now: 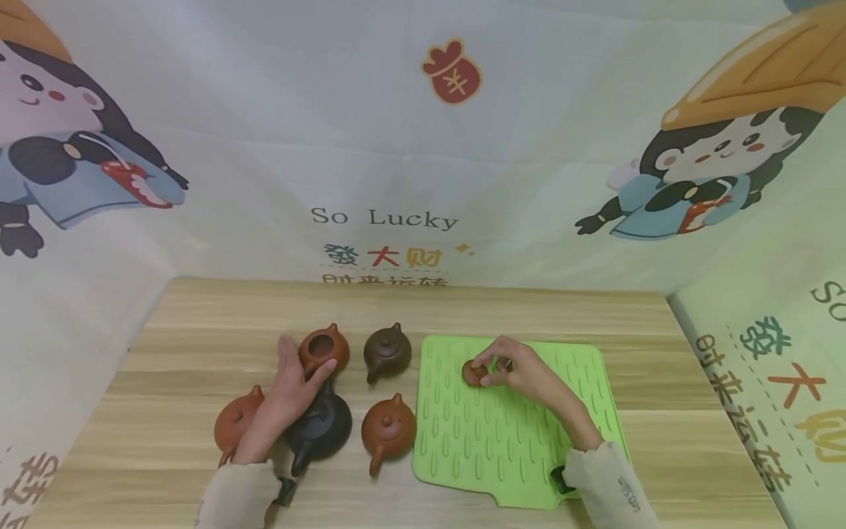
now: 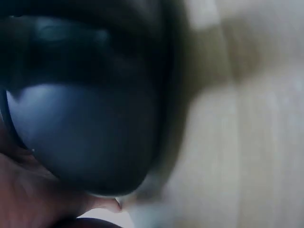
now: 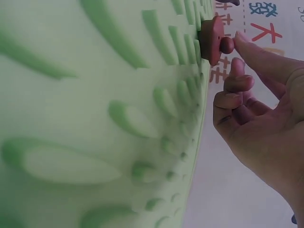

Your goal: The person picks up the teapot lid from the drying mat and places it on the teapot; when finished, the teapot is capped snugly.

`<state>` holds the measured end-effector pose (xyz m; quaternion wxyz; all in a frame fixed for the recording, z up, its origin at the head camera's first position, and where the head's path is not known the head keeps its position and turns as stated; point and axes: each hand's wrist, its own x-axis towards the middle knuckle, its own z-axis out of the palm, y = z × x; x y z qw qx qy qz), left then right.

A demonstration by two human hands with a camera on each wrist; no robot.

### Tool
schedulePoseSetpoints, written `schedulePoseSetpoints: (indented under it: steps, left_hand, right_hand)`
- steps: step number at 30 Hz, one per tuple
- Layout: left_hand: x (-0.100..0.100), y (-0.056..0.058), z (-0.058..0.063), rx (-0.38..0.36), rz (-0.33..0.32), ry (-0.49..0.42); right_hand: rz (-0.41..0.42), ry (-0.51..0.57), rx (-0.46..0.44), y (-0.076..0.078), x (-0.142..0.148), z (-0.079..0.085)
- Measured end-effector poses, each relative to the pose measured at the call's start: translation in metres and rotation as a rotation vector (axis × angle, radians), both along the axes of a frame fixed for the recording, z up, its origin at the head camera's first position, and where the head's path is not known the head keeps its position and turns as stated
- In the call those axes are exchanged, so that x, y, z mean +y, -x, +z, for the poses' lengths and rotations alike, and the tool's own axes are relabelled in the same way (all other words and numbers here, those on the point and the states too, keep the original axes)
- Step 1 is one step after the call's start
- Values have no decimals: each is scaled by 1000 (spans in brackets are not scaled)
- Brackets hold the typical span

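Observation:
My left hand (image 1: 291, 389) holds a reddish-brown lidless teapot (image 1: 335, 339), its thumb across the near side and its fingers along the left. The pot's round opening faces up. A black teapot (image 1: 327, 426) stands just below this hand and fills much of the left wrist view (image 2: 90, 137). Over the green mat, my right hand (image 1: 529, 375) pinches a reddish-brown teapot lid (image 1: 471, 374) by its knob. In the right wrist view, the lid (image 3: 211, 40) rests with its underside against the mat, fingertips right at the knob.
A dark brown teapot (image 1: 388, 349) and an orange-brown teapot (image 1: 388, 427) stand left of the green mat (image 1: 509, 441). Another orange-brown teapot (image 1: 233, 420) is partly behind my left forearm. The wooden table (image 1: 681, 411) meets printed cloth (image 1: 555, 220) at back and sides.

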<state>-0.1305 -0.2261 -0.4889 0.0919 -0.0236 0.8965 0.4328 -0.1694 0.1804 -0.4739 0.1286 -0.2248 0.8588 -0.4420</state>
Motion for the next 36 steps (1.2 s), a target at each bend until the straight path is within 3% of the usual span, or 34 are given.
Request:
schedulePoseSetpoints:
  steps: [10,28,36]
  left_hand:
    - [0,1,-4,7,24,-34]
    - [-3,1,-13,180,-13,-173]
    - [-2,2,-8,121,-10,-135]
  right_hand:
    - [1,32,-15,1,0,-7]
    - [-4,67,29,7,2,-14]
    - [-8,67,64,6,-6,-11]
